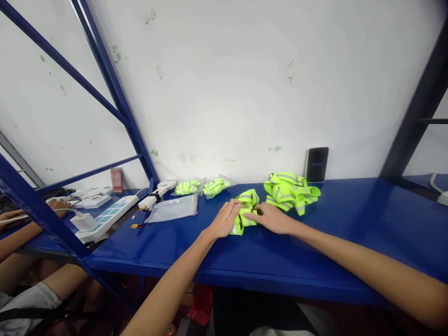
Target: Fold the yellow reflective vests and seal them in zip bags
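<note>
A folded neon-yellow reflective strap (pixel 249 198) with silver bands and a dark buckle or slider lies on the blue table. My left hand (pixel 225 219) is closed on its left edge, with the fingers over the top. From the right, my right hand (pixel 275 218) grips the same strap, thumb and fingers at its side; part of the grip is hidden. Behind my right hand sits a loose heap of neon-yellow reflective straps (pixel 290 192). Two more bundles, a left bundle (pixel 188 187) and a right bundle (pixel 215 187), rest in clear bags near the wall.
A flat clear zip bag (pixel 173 208) lies left of my hands, beside a white handheld fan (pixel 157 193) and wires. A phone-like device (pixel 317 164) leans on the wall. Beyond the blue frame post are a power strip (pixel 108 217) and another person's arm (pixel 24 235).
</note>
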{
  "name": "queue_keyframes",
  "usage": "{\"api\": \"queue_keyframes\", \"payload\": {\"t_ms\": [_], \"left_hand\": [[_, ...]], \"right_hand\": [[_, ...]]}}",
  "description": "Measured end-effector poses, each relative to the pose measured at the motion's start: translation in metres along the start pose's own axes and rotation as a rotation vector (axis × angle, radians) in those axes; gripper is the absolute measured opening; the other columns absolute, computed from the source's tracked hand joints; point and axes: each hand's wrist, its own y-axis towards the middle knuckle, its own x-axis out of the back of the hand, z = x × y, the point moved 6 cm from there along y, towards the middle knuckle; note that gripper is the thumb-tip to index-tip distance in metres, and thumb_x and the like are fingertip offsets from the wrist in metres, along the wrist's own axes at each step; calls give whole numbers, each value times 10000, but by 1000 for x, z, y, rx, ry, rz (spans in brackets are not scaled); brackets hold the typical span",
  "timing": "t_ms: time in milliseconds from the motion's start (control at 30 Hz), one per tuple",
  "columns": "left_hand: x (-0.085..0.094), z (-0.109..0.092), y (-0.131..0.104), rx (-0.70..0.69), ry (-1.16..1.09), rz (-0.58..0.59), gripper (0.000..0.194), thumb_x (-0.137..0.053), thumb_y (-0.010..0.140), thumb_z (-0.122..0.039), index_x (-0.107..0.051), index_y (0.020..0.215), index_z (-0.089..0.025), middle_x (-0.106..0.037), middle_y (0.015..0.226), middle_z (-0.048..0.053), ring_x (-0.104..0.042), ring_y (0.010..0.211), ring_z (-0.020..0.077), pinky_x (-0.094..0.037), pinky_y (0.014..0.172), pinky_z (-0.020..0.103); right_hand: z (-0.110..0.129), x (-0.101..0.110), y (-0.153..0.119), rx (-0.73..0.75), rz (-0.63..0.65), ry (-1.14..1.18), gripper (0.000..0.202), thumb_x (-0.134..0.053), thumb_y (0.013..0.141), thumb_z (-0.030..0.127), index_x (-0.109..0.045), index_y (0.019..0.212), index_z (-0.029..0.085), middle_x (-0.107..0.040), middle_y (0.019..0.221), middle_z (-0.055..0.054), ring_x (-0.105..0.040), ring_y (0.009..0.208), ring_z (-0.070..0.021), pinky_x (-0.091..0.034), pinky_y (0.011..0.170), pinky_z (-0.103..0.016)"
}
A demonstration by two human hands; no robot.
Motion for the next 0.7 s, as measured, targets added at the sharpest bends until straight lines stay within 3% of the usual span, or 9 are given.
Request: {"api": "queue_keyframes", "payload": {"t_ms": [167, 300, 433, 500, 600, 700], "left_hand": [[-1, 6, 4, 57, -58, -42, 333, -211, 974, -525, -326, 876, -229, -522, 928, 18, -545, 915, 155, -431, 871, 326], [-2, 4, 8, 42, 35, -99, 287, -253, 975, -485, -305, 847, -234, -522, 892, 16, -532, 866, 160, -429, 825, 328], [3, -6, 9, 0, 69, -248, 204, -379, 958, -425, -398, 967, -223, -587, 939, 28, -559, 904, 183, -426, 821, 339], [4, -11, 9, 2, 114, -288, 204, -403, 953, -406, -484, 992, -223, -625, 941, 27, -561, 886, 191, -423, 811, 342], [3, -20, 8, 9, 206, -350, 283, -401, 955, -393, -591, 841, -217, -660, 824, 18, -537, 789, 193, -414, 767, 341], [4, -27, 6, -6, 201, -451, 328, -433, 946, -400, -636, 768, -213, -673, 768, 16, -524, 755, 189, -420, 735, 332]], "right_hand": [[-4, 1, 3, -69, 179, 111, 447, -656, 696, 612, -506, 687, 191, -550, 657, 1, -474, 585, -151, -340, 534, -274], [-10, -4, 6, -148, 156, 400, 401, -785, 599, 489, -566, 755, 192, -589, 656, -1, -544, 620, -169, -426, 540, -274], [-16, -15, 5, -311, 27, 912, 480, -860, 547, 307, -584, 923, 194, -655, 895, -51, -637, 812, -193, -560, 677, -305], [-11, -22, 3, -332, 81, 1120, 448, -852, 565, 224, -590, 926, 184, -655, 969, -57, -646, 898, -187, -575, 794, -320], [2, -27, -2, -317, 226, 1264, 448, -821, 614, 173, -575, 988, 205, -656, 998, -41, -653, 933, -199, -577, 846, -416], [12, -23, -6, -274, 207, 1303, 515, -814, 668, 245, -498, 1074, 266, -633, 1089, -25, -652, 979, -228, -583, 798, -512]]}}
